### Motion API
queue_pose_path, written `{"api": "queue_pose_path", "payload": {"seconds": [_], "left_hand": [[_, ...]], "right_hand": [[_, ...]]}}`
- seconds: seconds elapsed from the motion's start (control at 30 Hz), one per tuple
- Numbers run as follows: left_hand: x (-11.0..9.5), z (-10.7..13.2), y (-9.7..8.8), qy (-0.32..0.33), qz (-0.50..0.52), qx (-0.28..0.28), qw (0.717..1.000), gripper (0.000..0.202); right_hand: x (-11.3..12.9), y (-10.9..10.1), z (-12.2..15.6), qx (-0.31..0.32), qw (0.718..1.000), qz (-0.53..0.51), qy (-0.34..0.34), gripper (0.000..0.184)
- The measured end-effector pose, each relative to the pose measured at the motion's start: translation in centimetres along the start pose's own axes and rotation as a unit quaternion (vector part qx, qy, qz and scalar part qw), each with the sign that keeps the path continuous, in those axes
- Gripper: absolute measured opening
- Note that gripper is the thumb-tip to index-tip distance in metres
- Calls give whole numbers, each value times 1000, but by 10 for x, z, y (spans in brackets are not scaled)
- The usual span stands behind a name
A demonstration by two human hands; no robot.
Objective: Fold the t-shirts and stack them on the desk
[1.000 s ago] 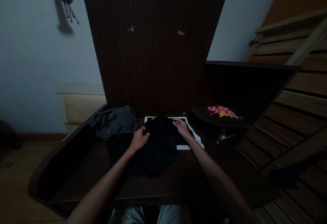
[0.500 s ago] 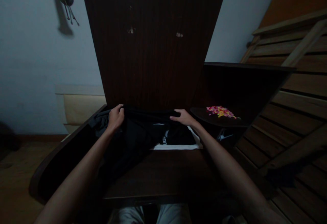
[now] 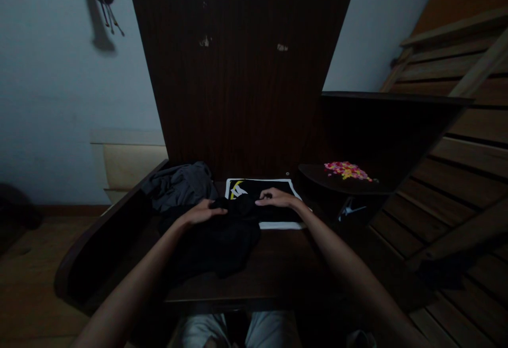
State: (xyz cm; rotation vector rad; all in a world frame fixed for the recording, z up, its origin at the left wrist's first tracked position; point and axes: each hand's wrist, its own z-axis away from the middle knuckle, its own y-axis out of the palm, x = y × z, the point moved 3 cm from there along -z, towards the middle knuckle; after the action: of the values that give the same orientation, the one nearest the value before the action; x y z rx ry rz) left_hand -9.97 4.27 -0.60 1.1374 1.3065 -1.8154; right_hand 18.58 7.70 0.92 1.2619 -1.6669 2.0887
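Note:
A dark black garment (image 3: 222, 252) lies bunched on the desk in front of me, its exact kind lost in the dim light. My left hand (image 3: 204, 211) is closed on its upper left part. At its upper right edge, my right hand (image 3: 275, 198) pinches the cloth between thumb and fingers. Beneath the right hand, and partly covered by the garment, is a flat black rectangle with a white border (image 3: 283, 226) and a yellow and white print. Beyond my left hand a crumpled grey cloth (image 3: 182, 186) rests against the desk's left side.
A tall dark wood panel (image 3: 238, 99) rises behind the brown desk (image 3: 278, 263). To the right, a small rounded shelf (image 3: 317, 178) carries pink and yellow bits (image 3: 347, 170). Wooden slats (image 3: 468, 162) stand at the far right. A raised side board (image 3: 91, 247) edges the desk's left.
Both hands have come nearer to me and closer together, drawing the black garment down and folding it in. More of the white-bordered rectangle and the grey cloth now shows.

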Motion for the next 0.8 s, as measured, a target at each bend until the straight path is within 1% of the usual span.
{"api": "queue_pose_path", "payload": {"seconds": [0.07, 0.1, 0.2, 0.27, 0.3, 0.33, 0.4, 0.47, 0.5, 0.53, 0.57, 0.63, 0.67, 0.7, 0.73, 0.77, 0.8], "left_hand": [[-4, 0, 6, 13, 28, 32, 999, 40], [-7, 0, 6, 30, 31, 42, 998, 46], [-12, -3, 0, 112, 5, 11, 994, 58], [-10, -4, -6, 148, -3, 4, 989, 64], [-8, -4, -9, 160, 0, 4, 987, 68], [-7, -4, -11, 168, 6, 5, 986, 73], [-4, -2, -14, 170, 20, 5, 985, 81], [-3, 2, -14, 150, 25, 4, 988, 85], [-3, 4, -13, 128, 17, 9, 992, 85], [-4, 6, -11, 102, 2, 19, 995, 83], [-5, 9, -8, 77, -21, 41, 996, 80], [-8, 14, 1, 56, -72, 113, 989, 70], [-10, 17, 7, 60, -96, 155, 981, 64], [-12, 20, 12, 70, -118, 188, 972, 59], [-14, 22, 17, 82, -138, 213, 964, 54], [-15, 24, 22, 88, -159, 227, 957, 51], [-14, 25, 27, 88, -181, 230, 952, 48]], "right_hand": [[6, 3, -1, 15, 1000, 19, -8, 40], [9, 3, -2, 16, 999, 26, -12, 39], [12, 0, -2, 7, 999, 29, -35, 29], [12, -6, -1, -3, 999, 26, -45, 23], [11, -10, -1, -19, 998, 25, -47, 21], [9, -14, 0, -46, 998, 23, -47, 20], [5, -26, 1, -122, 991, 18, -48, 18], [0, -37, 2, -215, 976, 13, -41, 17], [-3, -43, 2, -265, 964, 11, -28, 17], [-7, -48, 3, -315, 949, 10, -9, 16], [-10, -52, 4, -364, 931, 11, 15, 16], [-16, -58, 7, -440, 896, 25, 62, 16], [-18, -59, 8, -459, 884, 39, 78, 15], [-19, -59, 9, -464, 880, 57, 86, 15], [-18, -57, 9, -459, 881, 79, 88, 15], [-17, -54, 10, -446, 885, 103, 85, 14], [-14, -51, 10, -431, 890, 128, 80, 14]]}}
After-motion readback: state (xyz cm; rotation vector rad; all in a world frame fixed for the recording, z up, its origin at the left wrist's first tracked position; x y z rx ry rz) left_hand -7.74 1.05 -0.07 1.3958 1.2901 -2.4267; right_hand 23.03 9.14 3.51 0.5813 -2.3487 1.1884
